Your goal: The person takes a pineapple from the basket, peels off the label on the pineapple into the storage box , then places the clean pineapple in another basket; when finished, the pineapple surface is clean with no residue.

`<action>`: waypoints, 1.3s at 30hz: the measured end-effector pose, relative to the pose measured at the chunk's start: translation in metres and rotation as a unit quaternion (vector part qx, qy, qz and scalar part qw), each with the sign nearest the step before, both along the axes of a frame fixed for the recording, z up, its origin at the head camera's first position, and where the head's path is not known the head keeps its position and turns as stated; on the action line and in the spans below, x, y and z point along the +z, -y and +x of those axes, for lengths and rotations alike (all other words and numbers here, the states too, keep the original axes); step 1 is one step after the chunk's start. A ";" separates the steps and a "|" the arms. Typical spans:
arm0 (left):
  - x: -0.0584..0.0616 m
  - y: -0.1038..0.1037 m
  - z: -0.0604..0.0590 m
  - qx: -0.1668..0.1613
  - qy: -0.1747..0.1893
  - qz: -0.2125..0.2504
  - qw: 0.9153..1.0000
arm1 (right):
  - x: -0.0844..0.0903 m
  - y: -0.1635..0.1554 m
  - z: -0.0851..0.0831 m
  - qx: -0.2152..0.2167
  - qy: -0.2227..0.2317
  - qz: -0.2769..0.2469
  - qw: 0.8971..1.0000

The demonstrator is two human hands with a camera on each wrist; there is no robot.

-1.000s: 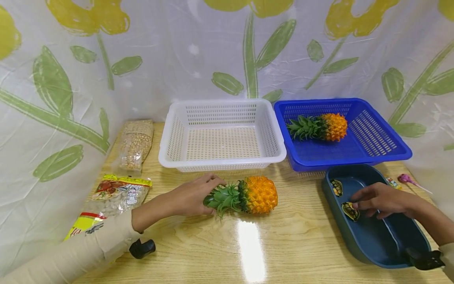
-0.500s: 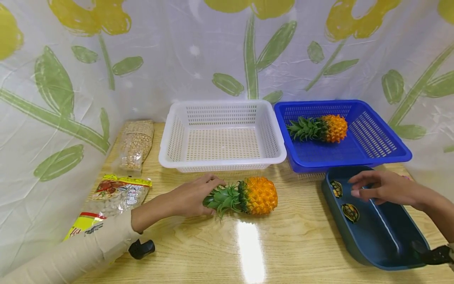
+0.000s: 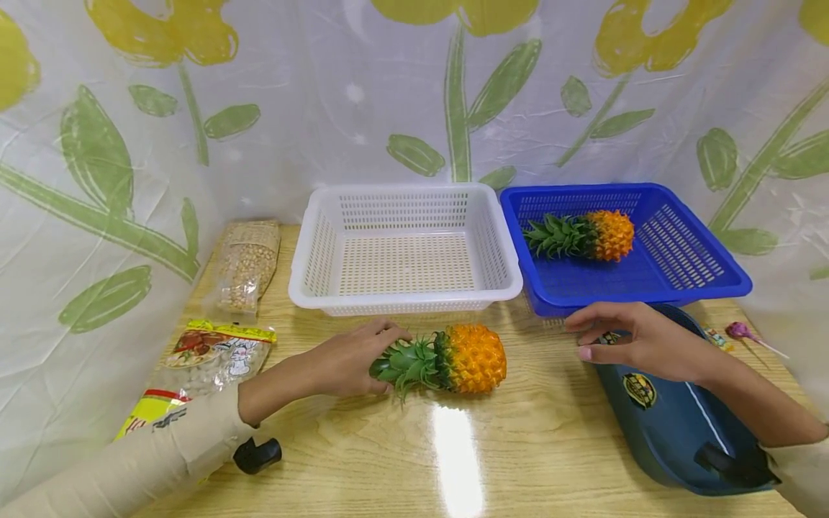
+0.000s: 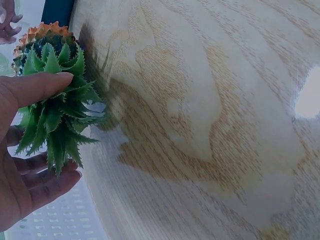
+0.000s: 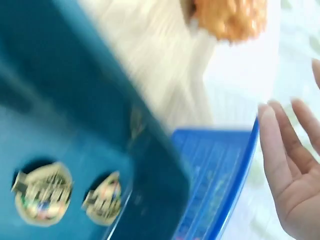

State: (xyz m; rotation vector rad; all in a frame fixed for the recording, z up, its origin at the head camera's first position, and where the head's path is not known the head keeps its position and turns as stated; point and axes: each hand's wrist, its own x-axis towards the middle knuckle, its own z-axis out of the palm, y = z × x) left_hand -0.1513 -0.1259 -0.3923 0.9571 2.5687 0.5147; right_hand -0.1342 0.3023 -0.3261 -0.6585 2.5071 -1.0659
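Observation:
A toy pineapple (image 3: 469, 357) lies on its side on the wooden table, its green crown (image 3: 406, 363) pointing left. My left hand (image 3: 352, 356) grips that crown; in the left wrist view the thumb (image 4: 37, 86) and fingers (image 4: 42, 187) curl round the leaves (image 4: 52, 117). My right hand (image 3: 637, 342) hovers open, holding nothing, over the left end of a dark blue tray (image 3: 680, 424) that holds round wrapped sweets (image 3: 638, 389). In the right wrist view the fingers (image 5: 287, 167) are straight beside the tray (image 5: 95, 130). A second pineapple (image 3: 586, 235) lies in the blue basket (image 3: 706, 284).
A white basket (image 3: 304, 284) stands behind the pineapple, touching the blue one. Two bags of dry goods (image 3: 248, 263) (image 3: 206, 363) lie at the left. A pink lollipop (image 3: 745, 332) rests at the far right. A patterned plastic curtain (image 3: 414, 93) closes off the back and sides.
My right hand has risen out of the dark blue tray and moved left, toward the pineapple on the table. My left hand has kept its grip on the crown.

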 end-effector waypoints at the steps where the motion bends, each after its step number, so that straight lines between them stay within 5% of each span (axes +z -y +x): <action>1: 0.000 0.000 0.000 0.000 -0.001 -0.001 1.000 | 0.000 0.007 0.001 0.002 -0.001 -0.009 1.000; 19: 0.003 -0.002 0.002 0.000 0.000 -0.001 1.000 | -0.021 0.081 -0.003 0.037 0.035 -0.076 0.996; 39: 0.001 0.000 0.002 0.001 0.002 0.000 1.000 | -0.041 0.129 -0.014 0.052 0.029 0.006 0.998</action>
